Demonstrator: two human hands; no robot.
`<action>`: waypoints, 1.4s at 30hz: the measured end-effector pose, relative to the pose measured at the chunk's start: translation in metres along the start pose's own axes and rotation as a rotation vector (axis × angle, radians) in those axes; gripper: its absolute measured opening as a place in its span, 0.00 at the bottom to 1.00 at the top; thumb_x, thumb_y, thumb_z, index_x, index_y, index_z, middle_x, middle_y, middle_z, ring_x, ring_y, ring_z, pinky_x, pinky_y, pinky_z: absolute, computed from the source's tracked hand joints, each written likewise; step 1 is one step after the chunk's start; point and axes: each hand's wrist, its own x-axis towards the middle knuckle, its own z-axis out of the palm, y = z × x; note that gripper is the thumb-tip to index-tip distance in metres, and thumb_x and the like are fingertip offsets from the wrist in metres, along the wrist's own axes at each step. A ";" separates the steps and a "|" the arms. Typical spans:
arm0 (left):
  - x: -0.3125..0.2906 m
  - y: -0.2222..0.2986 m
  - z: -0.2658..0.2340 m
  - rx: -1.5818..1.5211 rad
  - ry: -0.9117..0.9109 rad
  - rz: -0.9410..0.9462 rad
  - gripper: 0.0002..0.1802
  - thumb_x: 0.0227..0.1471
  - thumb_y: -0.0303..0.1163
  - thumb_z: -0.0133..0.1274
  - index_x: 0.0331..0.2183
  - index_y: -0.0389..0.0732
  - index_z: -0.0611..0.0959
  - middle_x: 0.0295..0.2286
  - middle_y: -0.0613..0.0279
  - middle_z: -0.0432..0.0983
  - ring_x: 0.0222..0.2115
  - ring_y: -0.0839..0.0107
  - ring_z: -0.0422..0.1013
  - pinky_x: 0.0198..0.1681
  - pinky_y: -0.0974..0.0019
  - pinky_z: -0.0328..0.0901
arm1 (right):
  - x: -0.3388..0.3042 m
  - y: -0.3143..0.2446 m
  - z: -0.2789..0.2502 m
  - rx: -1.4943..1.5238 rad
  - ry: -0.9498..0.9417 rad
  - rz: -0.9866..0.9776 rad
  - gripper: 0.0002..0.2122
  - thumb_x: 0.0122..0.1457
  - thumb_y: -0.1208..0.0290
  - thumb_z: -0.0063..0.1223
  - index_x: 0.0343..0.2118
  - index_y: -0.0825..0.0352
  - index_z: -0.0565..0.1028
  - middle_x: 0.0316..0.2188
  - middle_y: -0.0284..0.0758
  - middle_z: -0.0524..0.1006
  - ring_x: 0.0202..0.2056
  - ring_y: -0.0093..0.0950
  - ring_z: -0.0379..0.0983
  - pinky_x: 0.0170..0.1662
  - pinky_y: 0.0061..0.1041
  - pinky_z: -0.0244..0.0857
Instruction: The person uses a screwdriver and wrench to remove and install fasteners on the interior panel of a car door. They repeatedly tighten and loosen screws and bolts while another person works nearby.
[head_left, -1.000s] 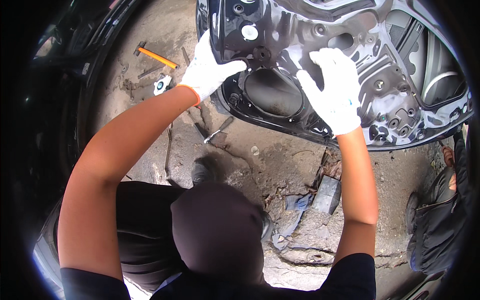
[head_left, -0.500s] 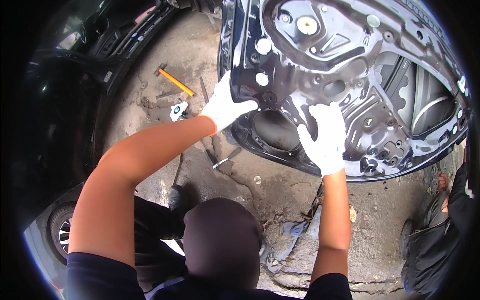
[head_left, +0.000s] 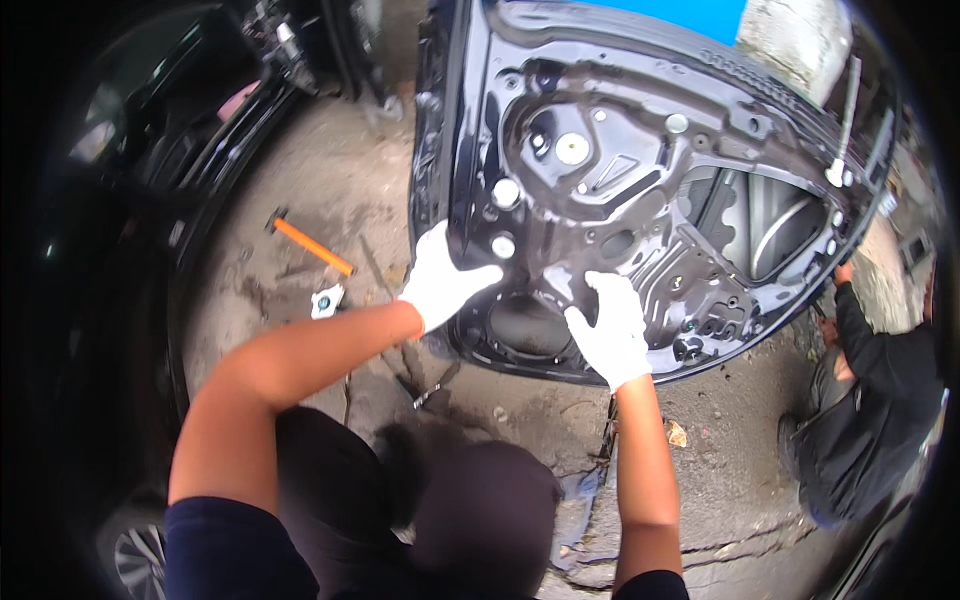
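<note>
From afar I see the car door [head_left: 640, 210] over the concrete floor [head_left: 740, 440], its top cut off, the left hand [head_left: 440, 280] gripping its edge, the right hand [head_left: 612, 335] curved over it, hold unclear, so a loosening left grip could let it slip.

You've got one wide fisheye on your head, tipped steeply down, facing past your left hand [head_left: 440, 280] and right hand [head_left: 612, 332], both fairly near, toward the door panel [head_left: 640, 212], straight edges bending far left and right!
</note>
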 end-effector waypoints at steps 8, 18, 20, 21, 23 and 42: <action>-0.001 -0.052 0.005 0.083 0.003 0.238 0.67 0.38 0.49 0.79 0.68 0.31 0.60 0.66 0.31 0.50 0.67 0.35 0.54 0.71 0.44 0.55 | 0.019 -0.028 -0.031 -0.261 -0.225 0.443 0.42 0.58 0.54 0.67 0.71 0.67 0.60 0.67 0.56 0.63 0.67 0.55 0.62 0.71 0.46 0.59; 0.034 -0.031 -0.028 0.154 -0.095 0.197 0.59 0.55 0.61 0.64 0.71 0.31 0.58 0.68 0.24 0.51 0.68 0.31 0.54 0.72 0.43 0.51 | 0.126 -0.001 -0.067 -0.290 0.244 0.742 0.37 0.63 0.47 0.60 0.66 0.73 0.68 0.63 0.56 0.70 0.62 0.52 0.69 0.67 0.42 0.62; 0.028 -0.029 -0.023 0.211 -0.082 0.211 0.60 0.55 0.60 0.64 0.71 0.31 0.57 0.68 0.23 0.51 0.68 0.31 0.54 0.72 0.42 0.51 | 0.126 0.009 -0.047 -0.333 0.283 0.586 0.32 0.64 0.47 0.58 0.59 0.73 0.76 0.55 0.56 0.77 0.58 0.53 0.73 0.65 0.44 0.64; 0.024 -0.028 -0.020 0.189 -0.090 0.211 0.61 0.54 0.59 0.65 0.71 0.28 0.56 0.68 0.22 0.49 0.69 0.30 0.53 0.72 0.44 0.51 | 0.124 0.014 -0.042 -0.388 0.316 0.530 0.30 0.65 0.47 0.58 0.57 0.73 0.77 0.53 0.55 0.78 0.57 0.52 0.73 0.63 0.45 0.65; 0.018 -0.026 -0.014 0.189 -0.042 0.241 0.61 0.54 0.58 0.66 0.70 0.26 0.56 0.68 0.21 0.49 0.69 0.31 0.52 0.73 0.46 0.50 | 0.123 0.020 -0.039 -0.496 0.295 0.480 0.29 0.65 0.47 0.57 0.53 0.72 0.79 0.49 0.52 0.80 0.53 0.51 0.75 0.58 0.48 0.67; 0.017 -0.089 0.030 0.165 0.156 0.352 0.64 0.49 0.43 0.74 0.69 0.21 0.52 0.70 0.29 0.45 0.71 0.37 0.46 0.75 0.47 0.45 | 0.131 0.049 -0.039 -0.381 0.306 0.363 0.21 0.70 0.52 0.51 0.44 0.70 0.80 0.41 0.47 0.83 0.43 0.48 0.77 0.50 0.47 0.69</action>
